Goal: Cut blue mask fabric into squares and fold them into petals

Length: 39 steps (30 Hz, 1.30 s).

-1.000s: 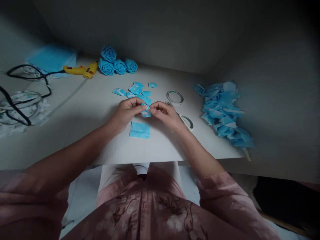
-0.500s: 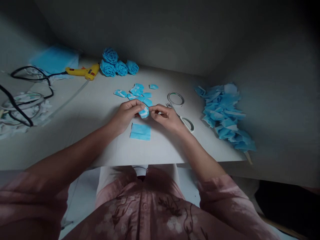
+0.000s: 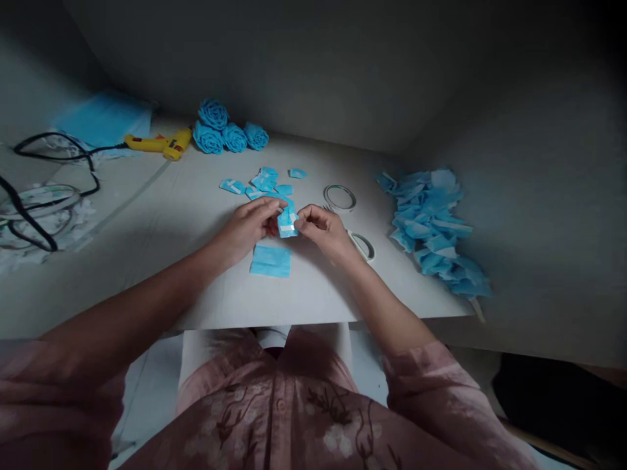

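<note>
Between my two hands is a small blue piece (image 3: 287,225) with white strips on it. My left hand (image 3: 252,224) pinches its left side, and the fingers of my right hand (image 3: 321,228) are closed on its right edge. Just beyond my fingers several small blue cut pieces (image 3: 265,179) lie on the table (image 3: 220,307), some with white strips. A flat blue rectangle (image 3: 270,261) rests on the near side of my hands. Scissors (image 3: 363,246) lie beside my right hand, partly hidden by it, with a roll of tape (image 3: 339,198) behind them.
Several blue rosettes (image 3: 234,138) stand at the back, beside a yellow glue gun (image 3: 171,143) with a black cord. Blue sheets (image 3: 105,119) lie at back left, near white scraps and a ring. A heap of blue pieces (image 3: 431,222) is at the right.
My right hand has closed on the edge of the blue piece, which now shows lower and more spread out between my hands. The whole view has shifted slightly.
</note>
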Each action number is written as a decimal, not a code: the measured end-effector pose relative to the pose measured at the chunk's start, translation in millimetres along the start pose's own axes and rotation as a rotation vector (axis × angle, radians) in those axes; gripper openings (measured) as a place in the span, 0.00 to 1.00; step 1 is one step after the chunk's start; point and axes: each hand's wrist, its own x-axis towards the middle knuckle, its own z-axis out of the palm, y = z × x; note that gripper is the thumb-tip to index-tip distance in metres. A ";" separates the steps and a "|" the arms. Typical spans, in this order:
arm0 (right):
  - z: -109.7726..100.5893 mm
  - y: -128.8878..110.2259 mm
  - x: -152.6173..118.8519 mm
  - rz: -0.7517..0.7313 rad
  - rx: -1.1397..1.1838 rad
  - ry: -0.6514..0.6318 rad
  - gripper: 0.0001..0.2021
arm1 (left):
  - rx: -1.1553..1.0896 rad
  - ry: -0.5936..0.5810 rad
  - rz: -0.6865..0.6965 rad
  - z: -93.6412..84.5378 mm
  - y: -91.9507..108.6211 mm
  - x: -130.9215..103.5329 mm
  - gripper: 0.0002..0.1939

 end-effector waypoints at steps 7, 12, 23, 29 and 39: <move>-3.3 4.6 1.2 -0.049 0.030 0.069 0.16 | 0.216 -0.048 0.022 -3.0 -2.3 -0.4 0.14; -5.8 13.8 3.5 -0.120 0.054 0.070 0.33 | 0.300 -0.054 0.026 -0.1 2.0 -4.1 0.13; -6.5 22.9 6.2 -0.175 0.099 0.051 0.29 | 0.259 -0.054 0.041 -7.2 -3.8 1.6 0.15; -4.7 26.0 6.4 -0.169 0.131 0.074 0.27 | 0.326 -0.083 -0.027 -9.1 -4.1 1.7 0.15; -0.4 18.9 4.1 -0.176 0.108 0.042 0.29 | 0.452 -0.139 0.025 1.3 1.8 -3.8 0.14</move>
